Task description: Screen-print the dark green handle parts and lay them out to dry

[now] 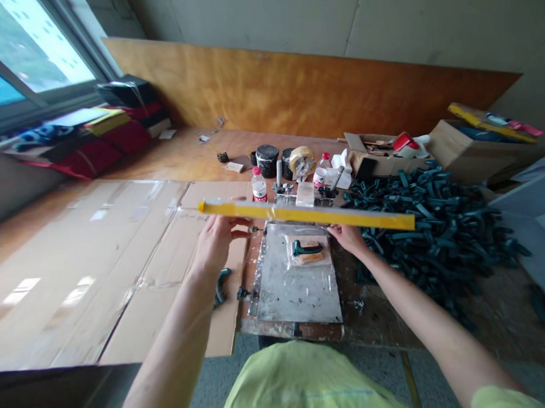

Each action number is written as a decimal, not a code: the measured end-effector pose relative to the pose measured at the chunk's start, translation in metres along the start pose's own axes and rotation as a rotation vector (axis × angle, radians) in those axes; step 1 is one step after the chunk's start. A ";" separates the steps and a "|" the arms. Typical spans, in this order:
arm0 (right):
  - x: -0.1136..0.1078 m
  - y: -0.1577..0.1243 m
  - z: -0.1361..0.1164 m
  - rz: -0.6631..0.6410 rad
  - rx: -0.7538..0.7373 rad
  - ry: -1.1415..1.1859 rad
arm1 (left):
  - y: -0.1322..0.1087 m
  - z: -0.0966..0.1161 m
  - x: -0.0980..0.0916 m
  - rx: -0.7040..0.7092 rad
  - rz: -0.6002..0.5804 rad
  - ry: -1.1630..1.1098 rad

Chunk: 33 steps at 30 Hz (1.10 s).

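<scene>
My left hand (217, 240) is beside a small metal screw fitting (254, 229), thumb and fingers apart, partly hidden by a raised yellow-edged bar (309, 215). Under the bar's right half, my right hand (346, 236) has its fingertips together at the plate's upper right corner; anything between them is too small to make out. Between the hands lies a grey metal plate (298, 294). On it, a clear-covered pad (295, 262) bears a dark green curved piece (308, 248) above a tan one (310, 258).
A large pile of dark green pieces (428, 220) lies at the right. Flattened cardboard (120, 260) covers the left side, with one green piece (221, 286) near its edge. Behind the bar are red-capped bottles (259, 186), black tubs (268, 161), metal clamps (329, 192) and open boxes (389, 164).
</scene>
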State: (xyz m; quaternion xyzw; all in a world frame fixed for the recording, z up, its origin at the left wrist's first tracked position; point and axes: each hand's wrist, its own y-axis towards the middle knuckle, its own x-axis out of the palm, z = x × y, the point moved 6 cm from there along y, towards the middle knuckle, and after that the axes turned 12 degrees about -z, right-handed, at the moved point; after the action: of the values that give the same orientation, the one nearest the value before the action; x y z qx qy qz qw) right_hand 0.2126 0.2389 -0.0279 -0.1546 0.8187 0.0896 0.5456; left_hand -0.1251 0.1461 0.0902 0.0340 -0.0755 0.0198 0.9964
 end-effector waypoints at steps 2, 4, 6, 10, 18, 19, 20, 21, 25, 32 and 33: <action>0.027 -0.016 -0.010 -0.052 -0.055 -0.018 | 0.017 0.012 0.007 0.000 -0.026 -0.007; 0.046 -0.026 -0.026 -0.107 -0.119 -0.063 | 0.024 0.017 0.010 0.024 -0.021 -0.036; 0.054 -0.030 -0.039 -0.136 -0.155 -0.104 | 0.016 0.008 0.009 0.044 0.046 -0.071; 0.052 -0.034 -0.057 -0.097 -0.169 -0.135 | -0.039 -0.078 0.030 -0.344 -0.093 -0.063; 0.079 -0.051 -0.054 -0.134 -0.143 -0.230 | -0.144 -0.190 0.080 -0.815 -0.373 -0.077; 0.080 -0.054 -0.052 -0.115 -0.140 -0.226 | -0.146 -0.190 0.082 -0.820 -0.377 -0.076; 0.080 -0.056 -0.051 -0.090 -0.138 -0.217 | -0.147 -0.189 0.084 -0.824 -0.382 -0.075; 0.079 -0.059 -0.051 -0.059 -0.133 -0.203 | -0.147 -0.188 0.086 -0.826 -0.386 -0.075; 0.077 -0.074 -0.057 0.055 -0.187 -0.119 | -0.148 -0.186 0.093 -0.820 -0.366 -0.085; 0.086 -0.088 -0.066 -0.024 -0.345 -0.042 | -0.156 -0.193 0.105 -0.840 -0.359 -0.079; 0.084 -0.090 -0.070 -0.017 -0.341 -0.027 | -0.157 -0.194 0.106 -0.843 -0.353 -0.084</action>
State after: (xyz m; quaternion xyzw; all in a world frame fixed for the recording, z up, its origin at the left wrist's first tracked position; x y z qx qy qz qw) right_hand 0.1536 0.1195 -0.0765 -0.2507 0.7830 0.2246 0.5230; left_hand 0.0157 0.0070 -0.0947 -0.3610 -0.1103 -0.1841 0.9075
